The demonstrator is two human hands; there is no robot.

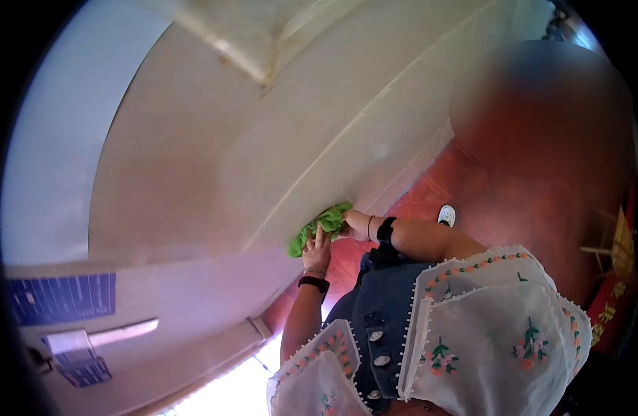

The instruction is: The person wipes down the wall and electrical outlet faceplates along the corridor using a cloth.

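Note:
A bunched green cloth (321,229) is held between both hands in front of the pale wall. My left hand (317,252) has its fingers closed on the cloth's lower left part. At the cloth's right end, my right hand (355,225) grips it, with some fingers hidden behind the fabric. Whether the cloth touches the wall (215,180) cannot be made out. Dark bands circle both wrists.
Blue printed posters (62,298) hang on the wall at lower left. A bright opening (229,381) is at the bottom. Red floor (430,201) extends right, where a white shoe (446,214) and a small wooden stand (613,249) show. A blurred patch covers the upper right.

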